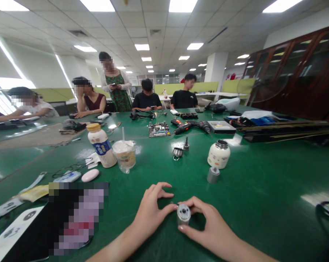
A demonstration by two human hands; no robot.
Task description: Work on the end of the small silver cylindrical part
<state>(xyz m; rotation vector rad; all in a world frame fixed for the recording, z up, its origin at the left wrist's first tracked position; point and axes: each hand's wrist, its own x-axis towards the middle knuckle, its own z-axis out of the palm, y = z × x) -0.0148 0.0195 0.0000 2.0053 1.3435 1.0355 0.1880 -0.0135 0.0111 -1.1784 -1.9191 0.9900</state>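
Near the bottom middle of the view, a small silver metal cylinder (183, 215) has its round end with holes facing up. My right hand (208, 222) grips it from the right, thumb in front and fingers behind. On its left side is my left hand (153, 205), fingers curved and apart, with the thumb tip at the cylinder's upper edge. A similar metal cylinder (213, 175) stands farther off, in front of a cream bottle (219, 155) with an open neck. Beyond my hands lie a small metal cup-like part (177, 153) and a dark chuck-like part (186, 144).
A capped bottle (102, 147), a drink cup (125, 154) and a pink oval case (90, 175) are on the left. Farther back lie a circuit board (159, 129) and power drills (182, 127). Several people are around the green table (257, 182). Cables lie at the right edge.
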